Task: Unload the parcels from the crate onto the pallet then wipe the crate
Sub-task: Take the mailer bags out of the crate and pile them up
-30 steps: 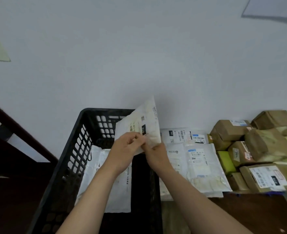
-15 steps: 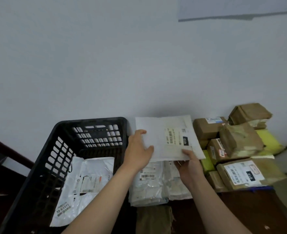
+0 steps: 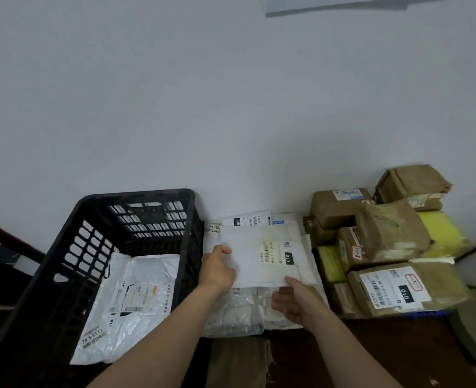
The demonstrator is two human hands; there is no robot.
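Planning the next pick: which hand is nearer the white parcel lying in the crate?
Left. The left hand is just beyond the right wall of the crate from the white parcel; the right hand is farther right.

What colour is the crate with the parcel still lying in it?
The crate is black, with slotted lattice walls; the head view shows it clearly.

Surface materials and finishes as observed

Matt black moulded plastic crate [image 3: 63, 261]. The mailer [image 3: 130, 303] inside is white plastic film, glossy and crinkled. The envelope [image 3: 248, 259] is white, smooth and matt, with a paper label. The boxes [image 3: 393, 233] are brown cardboard under tape with a faint sheen. The wall [image 3: 231, 107] is matt.
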